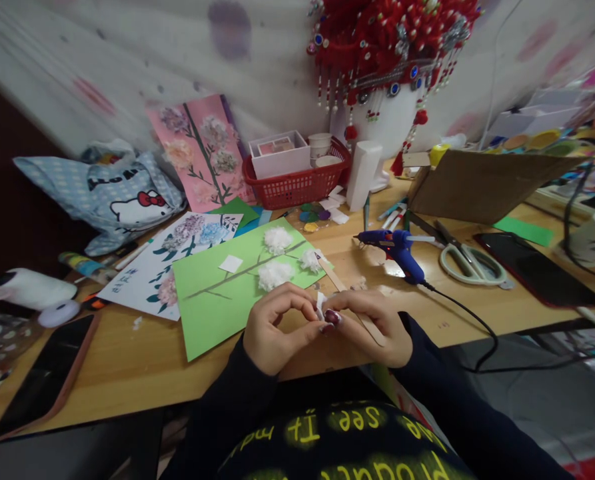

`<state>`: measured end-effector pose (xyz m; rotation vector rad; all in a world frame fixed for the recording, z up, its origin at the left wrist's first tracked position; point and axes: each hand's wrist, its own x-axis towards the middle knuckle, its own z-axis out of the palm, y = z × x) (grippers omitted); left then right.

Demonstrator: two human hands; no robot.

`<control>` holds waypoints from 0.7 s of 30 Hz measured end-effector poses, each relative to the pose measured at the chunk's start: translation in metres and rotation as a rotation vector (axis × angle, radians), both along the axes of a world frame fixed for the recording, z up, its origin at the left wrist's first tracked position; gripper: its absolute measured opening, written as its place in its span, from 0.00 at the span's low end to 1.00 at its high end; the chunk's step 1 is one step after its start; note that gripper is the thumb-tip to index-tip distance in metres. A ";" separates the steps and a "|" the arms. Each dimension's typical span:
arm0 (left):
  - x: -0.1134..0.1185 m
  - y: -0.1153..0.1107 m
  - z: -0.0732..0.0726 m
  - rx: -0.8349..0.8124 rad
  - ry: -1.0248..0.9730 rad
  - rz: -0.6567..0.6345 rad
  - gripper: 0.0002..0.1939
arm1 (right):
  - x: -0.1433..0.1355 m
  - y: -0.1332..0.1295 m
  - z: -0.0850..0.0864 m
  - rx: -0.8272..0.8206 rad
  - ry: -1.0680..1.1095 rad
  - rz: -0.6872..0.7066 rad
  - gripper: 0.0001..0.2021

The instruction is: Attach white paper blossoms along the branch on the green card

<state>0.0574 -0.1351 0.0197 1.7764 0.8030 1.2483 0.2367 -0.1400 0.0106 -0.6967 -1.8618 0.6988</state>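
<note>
Craft workspace: glue gun (393, 247), scissors (469, 260), pink flower picture (203, 150).

There are three white flowers (276, 275), one wooden stick (332, 274), one glue gun (400, 251) and two phones (540, 268).

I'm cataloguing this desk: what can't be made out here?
All in the head view:
White scrap: full shape, covered by left hand and right hand.
Headdress: top, cut by upper edge.
Rightmost cup: right side, cut by picture edge.
Handwriting: wording, too small and blurred.
</note>
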 end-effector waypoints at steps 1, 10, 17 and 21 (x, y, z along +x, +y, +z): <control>0.000 0.000 0.000 0.001 0.005 0.002 0.08 | 0.000 0.000 0.000 -0.002 0.000 0.000 0.06; 0.001 -0.002 0.003 0.077 0.090 0.015 0.08 | 0.001 -0.001 0.003 -0.091 -0.022 0.036 0.07; 0.002 -0.003 -0.002 -0.174 -0.100 -0.019 0.10 | -0.001 -0.001 0.002 -0.041 0.016 0.000 0.07; 0.001 -0.002 -0.002 -0.230 -0.103 -0.001 0.05 | -0.001 -0.001 0.002 -0.011 0.026 -0.008 0.06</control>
